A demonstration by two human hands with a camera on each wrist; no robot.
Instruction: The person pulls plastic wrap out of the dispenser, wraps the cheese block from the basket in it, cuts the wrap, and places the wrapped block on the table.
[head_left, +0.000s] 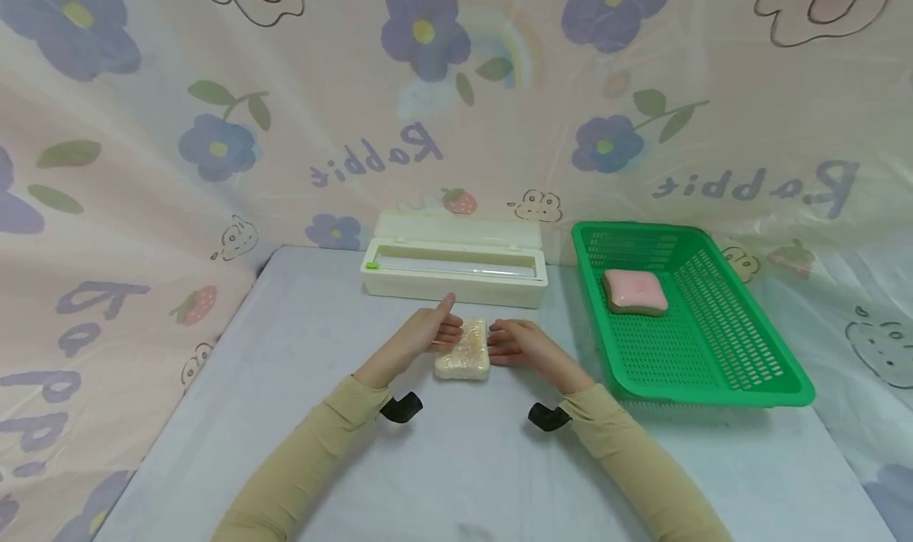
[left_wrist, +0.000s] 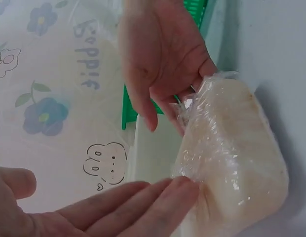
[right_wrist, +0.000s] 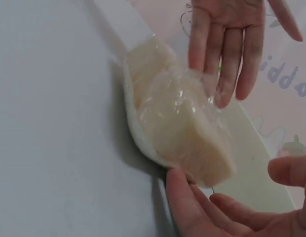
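Beyond tan sleeves (head_left: 314,439), the left hand (head_left: 428,330) and right hand (head_left: 524,345) flanked a film-wrapped bread slice (head_left: 465,360) on the white tabletop (head_left: 250,352), their straight, uncurled fingers (left_wrist: 158,207) touching its sides. To the right, a pink-topped slice (head_left: 638,290) sat in a green basket (head_left: 749,320); behind, a white box (head_left: 456,289) stood with its lid (head_left: 456,230) raised.
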